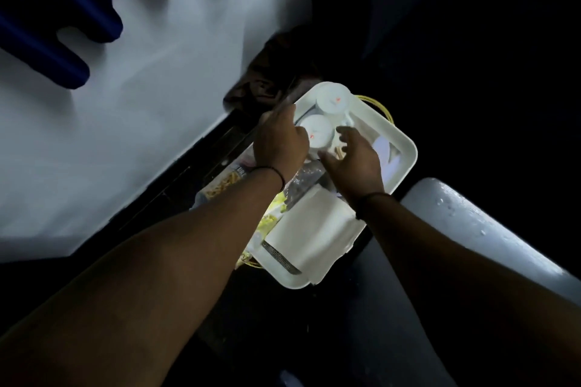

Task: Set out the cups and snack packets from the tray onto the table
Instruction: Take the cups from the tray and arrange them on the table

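Over a white tray (405,148) in a very dim scene, both bare forearms reach forward from the bottom of the view. 2 white cups stand side by side at the tray's far end: the farther cup (334,99) near the far corner, the nearer cup (316,132) just beside it, each with a small red mark on its top. The left hand (280,140) lies at the tray's left rim, its fingers curled down against the left side of the nearer cup; whether they actually grip the cup cannot be told, since the fingertips are hidden. The right hand (355,160) hovers over the middle of the tray with fingers spread and loose, holding nothing, its fingertips close to the right side of the nearer cup. Each wrist wears a thin dark band. Nearer the camera, a folded white paper napkin (311,229) covers the tray's near end, with a dark speckled packet (303,182) partly under the wrists. A snack packet (224,182) with pale strips printed on it shows under the left wrist, at the tray's left edge, and a yellow-green packet (273,214) peeks out beside the napkin. To the left spreads a pale table surface (125,104). A light grey rounded edge (471,220) sits at the right.
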